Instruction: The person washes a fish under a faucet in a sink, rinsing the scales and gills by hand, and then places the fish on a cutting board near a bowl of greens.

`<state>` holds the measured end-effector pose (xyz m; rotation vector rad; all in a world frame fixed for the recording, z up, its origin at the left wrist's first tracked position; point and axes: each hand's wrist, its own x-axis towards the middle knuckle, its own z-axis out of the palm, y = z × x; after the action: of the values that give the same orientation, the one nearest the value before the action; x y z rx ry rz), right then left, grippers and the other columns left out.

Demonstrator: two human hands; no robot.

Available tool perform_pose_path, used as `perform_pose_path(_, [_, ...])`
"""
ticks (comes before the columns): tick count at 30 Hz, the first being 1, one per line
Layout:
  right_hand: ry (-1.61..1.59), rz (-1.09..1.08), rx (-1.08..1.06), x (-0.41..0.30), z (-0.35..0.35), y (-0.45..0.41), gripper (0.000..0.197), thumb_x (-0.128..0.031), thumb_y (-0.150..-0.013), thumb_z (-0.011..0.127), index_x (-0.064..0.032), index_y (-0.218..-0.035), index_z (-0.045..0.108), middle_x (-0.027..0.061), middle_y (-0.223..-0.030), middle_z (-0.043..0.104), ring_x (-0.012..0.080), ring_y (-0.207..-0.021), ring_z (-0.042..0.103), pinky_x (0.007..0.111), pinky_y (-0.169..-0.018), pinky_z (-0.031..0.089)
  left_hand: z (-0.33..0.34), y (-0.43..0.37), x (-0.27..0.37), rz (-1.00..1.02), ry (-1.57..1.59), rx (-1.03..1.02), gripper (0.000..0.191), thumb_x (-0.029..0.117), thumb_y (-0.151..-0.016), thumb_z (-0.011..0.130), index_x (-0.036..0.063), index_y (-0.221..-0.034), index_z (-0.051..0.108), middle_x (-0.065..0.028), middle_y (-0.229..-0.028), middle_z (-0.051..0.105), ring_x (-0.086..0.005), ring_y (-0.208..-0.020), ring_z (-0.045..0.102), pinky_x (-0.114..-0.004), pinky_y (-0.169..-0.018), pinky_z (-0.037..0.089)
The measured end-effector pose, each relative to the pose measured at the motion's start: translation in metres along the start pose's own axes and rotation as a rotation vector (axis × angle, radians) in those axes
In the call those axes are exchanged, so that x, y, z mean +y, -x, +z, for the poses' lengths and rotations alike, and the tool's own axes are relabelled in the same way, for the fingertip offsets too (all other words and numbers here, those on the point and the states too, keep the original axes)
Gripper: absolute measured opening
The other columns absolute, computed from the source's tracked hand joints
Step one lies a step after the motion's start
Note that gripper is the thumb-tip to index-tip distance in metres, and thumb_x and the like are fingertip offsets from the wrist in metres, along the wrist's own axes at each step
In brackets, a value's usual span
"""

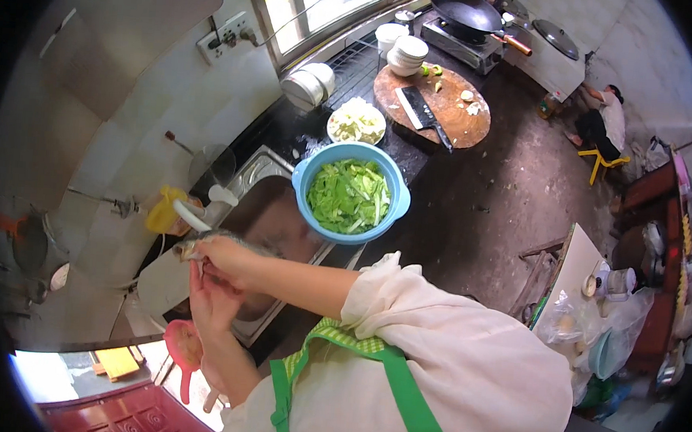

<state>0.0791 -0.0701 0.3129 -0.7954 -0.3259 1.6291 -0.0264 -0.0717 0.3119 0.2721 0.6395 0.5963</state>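
Over the left end of the metal sink [268, 226], my right hand [221, 259] grips a dark grey fish [184, 249] from above. The fish's head points left, and my hand and forearm cover much of its body. Just below, my left hand [213, 303] is turned palm up, its fingers against the fish near the head. A white faucet [188, 213] stands behind the hands. To their right, a blue plastic basin [403, 201] of cut leafy greens [347, 195] rests at the sink's right end. Beyond it is a bowl of chopped pale vegetables [356, 120].
A cleaver [418, 109] lies on a round wooden chopping board [464, 125] beside stacked bowls [407, 54]. A wok [465, 12] sits on a gas stove [460, 45]. A pink plastic ladle [183, 345] hangs near my left forearm. A person [607, 116] sits on a yellow stool [602, 160].
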Motion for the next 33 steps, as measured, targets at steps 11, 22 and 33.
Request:
perform_pose_path(11, [-0.07, 0.088, -0.049, -0.007, -0.017, 0.008, 0.025, -0.029, -0.086, 0.045, -0.0076, -0.078, 0.056, 0.001, -0.064, 0.051, 0.0106, -0.052, 0.044, 0.027, -0.047, 0.037, -0.004, -0.023, -0.006, 0.273, 0.136, 0.172, 0.013, 0.026, -0.075, 0.06, 0.018, -0.084, 0.055, 0.0055, -0.074, 0.053, -0.0073, -0.064, 0.045, -0.023, -0.059, 0.034])
perform_pose_path(22, [0.104, 0.264, -0.451, -0.039, -0.059, 0.014, 0.031, -0.023, -0.086, 0.044, -0.0065, -0.112, 0.049, 0.0029, -0.106, 0.049, 0.0112, -0.098, 0.045, 0.026, -0.086, 0.034, 0.009, -0.013, 0.009, 0.062, 0.092, 0.284, 0.017, 0.027, -0.073, 0.063, 0.0157, -0.081, 0.056, 0.0025, -0.077, 0.049, -0.0124, -0.07, 0.042, -0.03, -0.065, 0.031])
perform_pose_path(33, [0.13, 0.175, 0.082, 0.041, -0.198, -0.018, 0.019, -0.024, -0.082, 0.049, -0.0061, -0.088, 0.054, 0.0044, -0.081, 0.054, 0.0125, -0.073, 0.052, 0.026, -0.064, 0.045, 0.026, 0.001, 0.028, 0.074, -0.007, 0.282, 0.034, 0.031, -0.076, 0.059, 0.0156, -0.104, 0.048, -0.0014, -0.108, 0.047, -0.0181, -0.102, 0.041, -0.038, -0.085, 0.031])
